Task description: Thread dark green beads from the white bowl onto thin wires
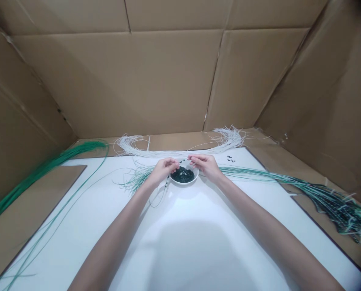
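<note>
Pinching a beaded strand (pixel 183 161), the left hand (pixel 164 169) and right hand (pixel 207 165) sit slightly apart at the white bowl (pixel 184 184).
Toward the worktop's (pixel 183 254) far edge, the bowl holds dark beads (pixel 180 176) and some pale ones (pixel 184 171); fingers obscure the strand's grip points. Loose dark beads (pixel 230 159) lie near the far right corner, white strands (pixel 168 153) along the far edge.

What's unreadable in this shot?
All head view:
Grip of left hand and right hand on beaded strand: too small, fingers cover it.
Bead count in bowl: too small.
Green bundle: cut off by left edge.
Dark-beaded bundle: blurred, cut off by right edge.
</note>
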Motion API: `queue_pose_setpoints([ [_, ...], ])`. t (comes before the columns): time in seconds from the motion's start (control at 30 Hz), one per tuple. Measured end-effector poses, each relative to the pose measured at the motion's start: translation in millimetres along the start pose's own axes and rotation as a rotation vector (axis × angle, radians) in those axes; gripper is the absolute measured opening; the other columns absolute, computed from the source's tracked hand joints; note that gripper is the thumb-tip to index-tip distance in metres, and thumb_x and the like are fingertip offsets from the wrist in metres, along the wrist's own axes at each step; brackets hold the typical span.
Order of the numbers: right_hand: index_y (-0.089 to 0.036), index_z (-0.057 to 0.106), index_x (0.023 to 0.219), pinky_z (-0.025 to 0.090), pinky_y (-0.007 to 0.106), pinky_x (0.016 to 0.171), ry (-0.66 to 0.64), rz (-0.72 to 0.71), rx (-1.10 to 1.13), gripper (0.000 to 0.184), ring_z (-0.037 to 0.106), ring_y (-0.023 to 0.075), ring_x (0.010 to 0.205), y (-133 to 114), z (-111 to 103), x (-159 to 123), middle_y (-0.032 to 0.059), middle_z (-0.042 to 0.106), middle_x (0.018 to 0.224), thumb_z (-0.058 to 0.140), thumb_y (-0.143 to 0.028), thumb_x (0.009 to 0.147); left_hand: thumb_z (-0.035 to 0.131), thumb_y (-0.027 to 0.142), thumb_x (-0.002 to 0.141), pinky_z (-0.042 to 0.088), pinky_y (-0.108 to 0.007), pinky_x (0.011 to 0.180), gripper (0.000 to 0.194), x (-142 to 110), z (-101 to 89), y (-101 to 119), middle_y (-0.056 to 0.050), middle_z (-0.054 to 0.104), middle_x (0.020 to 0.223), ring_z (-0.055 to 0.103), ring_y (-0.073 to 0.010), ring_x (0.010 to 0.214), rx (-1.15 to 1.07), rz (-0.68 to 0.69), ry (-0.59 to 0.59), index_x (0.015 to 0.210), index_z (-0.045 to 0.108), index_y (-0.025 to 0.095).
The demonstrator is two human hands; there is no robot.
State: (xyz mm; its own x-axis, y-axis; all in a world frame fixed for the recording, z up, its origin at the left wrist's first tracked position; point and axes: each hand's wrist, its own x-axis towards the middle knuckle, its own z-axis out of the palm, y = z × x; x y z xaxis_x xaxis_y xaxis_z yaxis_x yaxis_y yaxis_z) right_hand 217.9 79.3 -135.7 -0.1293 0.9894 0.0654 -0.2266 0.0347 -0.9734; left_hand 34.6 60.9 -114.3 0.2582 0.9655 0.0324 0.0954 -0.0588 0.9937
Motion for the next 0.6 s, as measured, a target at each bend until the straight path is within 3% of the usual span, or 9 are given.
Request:
queue_pose_setpoints([
  [0.6,-0.017,0.07,0.068,0.045,0.02,0.053,-0.006,-0.027,0.009,0.02,0.056,0.0084,0.058,0.4,-0.4,-0.5,0.0023,0.068,0.069,0.076,-0.028,0.052,0.06,0.03,0.068,0.04,-0.023,0.06,0.019,-0.7,1.3,-1.0,-0.003,0.061,0.068,0.055,-0.0116,0.064,0.036,0.022,-0.044,0.074,0.058,0.012],
])
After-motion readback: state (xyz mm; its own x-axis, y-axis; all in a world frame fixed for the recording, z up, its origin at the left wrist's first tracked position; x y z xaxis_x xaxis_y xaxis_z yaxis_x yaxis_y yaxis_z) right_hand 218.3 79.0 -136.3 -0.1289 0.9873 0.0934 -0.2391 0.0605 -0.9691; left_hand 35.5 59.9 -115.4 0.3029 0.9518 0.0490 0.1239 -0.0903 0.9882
